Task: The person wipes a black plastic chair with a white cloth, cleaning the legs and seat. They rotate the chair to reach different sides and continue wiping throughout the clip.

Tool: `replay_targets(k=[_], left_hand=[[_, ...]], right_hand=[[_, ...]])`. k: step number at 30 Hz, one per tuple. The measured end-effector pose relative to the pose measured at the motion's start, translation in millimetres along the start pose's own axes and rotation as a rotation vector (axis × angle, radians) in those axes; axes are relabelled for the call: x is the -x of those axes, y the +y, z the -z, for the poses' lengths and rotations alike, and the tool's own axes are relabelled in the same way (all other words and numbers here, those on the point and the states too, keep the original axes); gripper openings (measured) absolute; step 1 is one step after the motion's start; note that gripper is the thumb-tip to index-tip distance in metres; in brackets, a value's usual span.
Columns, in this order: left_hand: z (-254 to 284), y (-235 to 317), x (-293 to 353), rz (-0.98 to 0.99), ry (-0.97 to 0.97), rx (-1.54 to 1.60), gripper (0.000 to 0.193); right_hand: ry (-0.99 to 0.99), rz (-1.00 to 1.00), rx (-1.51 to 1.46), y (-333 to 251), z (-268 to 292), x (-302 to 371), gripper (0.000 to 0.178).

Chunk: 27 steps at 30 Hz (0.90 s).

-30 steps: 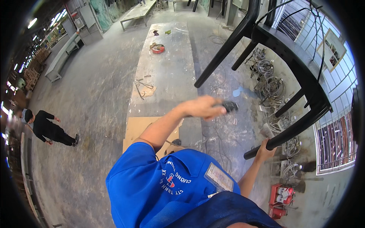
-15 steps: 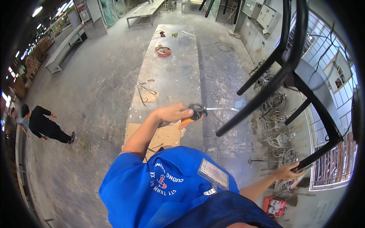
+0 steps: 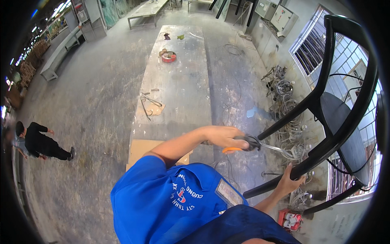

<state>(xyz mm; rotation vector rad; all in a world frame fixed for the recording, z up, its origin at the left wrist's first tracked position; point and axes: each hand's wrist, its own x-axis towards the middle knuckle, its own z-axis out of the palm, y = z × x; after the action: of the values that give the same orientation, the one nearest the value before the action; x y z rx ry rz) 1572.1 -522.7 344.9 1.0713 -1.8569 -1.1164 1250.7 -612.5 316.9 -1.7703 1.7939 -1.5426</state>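
My left hand (image 3: 222,136) reaches out across my body, closed around a tool (image 3: 248,144) with an orange grip, a black head and a thin metal tip. The tip points at the legs of a black wooden chair (image 3: 337,118), which hangs tilted in the air at the right with its seat facing me. My right hand (image 3: 289,179) grips one of the chair's lower legs from below. My blue shirt fills the bottom of the view.
A long grey workbench (image 3: 178,85) runs away from me, with a red round tin (image 3: 168,57), loose wire and a cardboard sheet (image 3: 140,150) on it. Coils of cable (image 3: 284,87) lie on the floor by barred windows. A person in black (image 3: 40,142) walks at left.
The chair has swung over and down to the right, its seat now facing me. My left hand with the tool moved right toward the legs. My right hand kept hold of the leg.
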Motion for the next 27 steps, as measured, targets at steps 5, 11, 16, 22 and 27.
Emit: replay_targets(k=[5, 11, 16, 22, 27], left_hand=[[40, 39, -34, -0.112, 0.552, 0.046, 0.049], [79, 69, -46, -0.184, 0.61, 0.027, 0.054], [55, 42, -41, -0.015, -0.01, 0.066, 0.051], [0, -19, -27, 0.144, -0.136, -0.109, 0.048], [22, -18, -13, 0.163, 0.227, -0.067, 0.045]], right_hand=[[-0.061, -0.092, -0.132, -6, -11, 12, 0.037], [-0.088, -0.049, -0.153, -9, -6, 12, 0.028], [-0.153, -0.011, -0.183, -3, 3, 7, 0.025], [-0.245, 0.046, -0.205, 20, 15, -13, 0.022], [-0.293, -0.003, -0.203, 46, 26, -37, 0.022]])
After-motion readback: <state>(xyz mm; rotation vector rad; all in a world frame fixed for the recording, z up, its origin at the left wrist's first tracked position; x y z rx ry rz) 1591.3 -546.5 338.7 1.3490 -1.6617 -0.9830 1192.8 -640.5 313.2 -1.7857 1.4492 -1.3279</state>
